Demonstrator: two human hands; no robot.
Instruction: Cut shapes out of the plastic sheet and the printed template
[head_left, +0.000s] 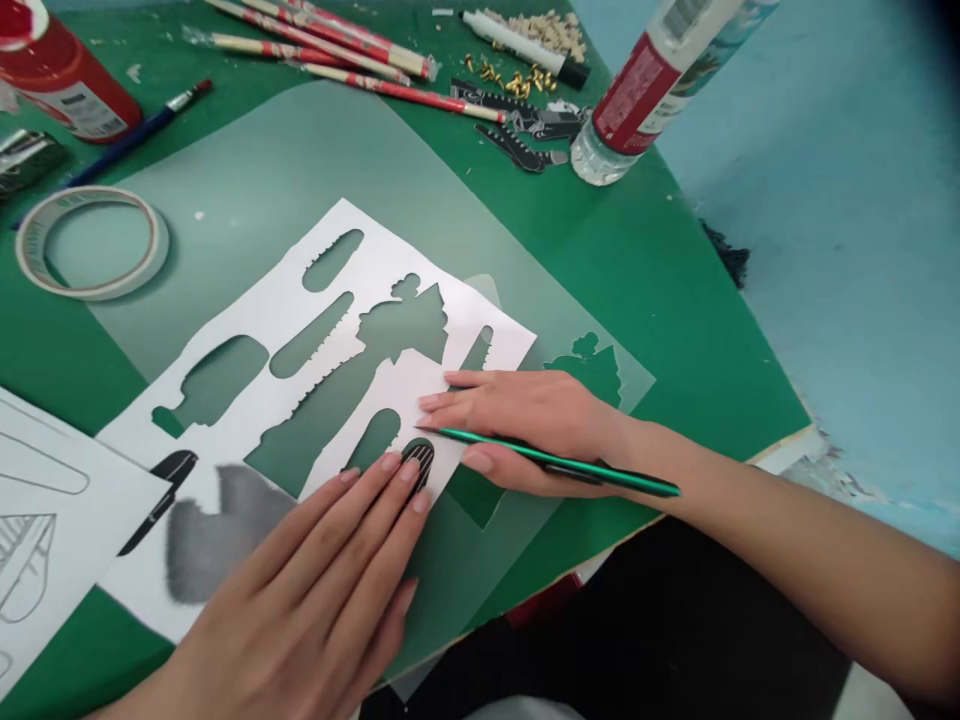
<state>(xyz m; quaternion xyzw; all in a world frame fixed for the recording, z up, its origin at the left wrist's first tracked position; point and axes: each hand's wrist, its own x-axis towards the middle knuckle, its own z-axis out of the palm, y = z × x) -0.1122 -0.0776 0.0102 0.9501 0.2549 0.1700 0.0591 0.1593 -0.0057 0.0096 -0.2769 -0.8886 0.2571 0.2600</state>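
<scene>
A white paper sheet (352, 300) with several shapes cut out of it lies on a translucent plastic sheet (315, 150) over the green table. My left hand (330, 590) lies flat with its fingers stretched out, pressing the near edge of the paper beside a small black striped shape (420, 458). My right hand (525, 420) rests on the paper's right part and holds a thin green pen (555, 462), its tip pointing left toward the striped shape.
A roll of tape (90, 240) lies at the left, a red bottle (60, 75) at the far left corner. Chopsticks in wrappers (360, 60), a black marker (525, 45), brass fasteners (517, 80) and a plastic bottle (652, 80) sit at the back. Another printed sheet (45, 520) lies near left. The table edge (750, 300) runs along the right.
</scene>
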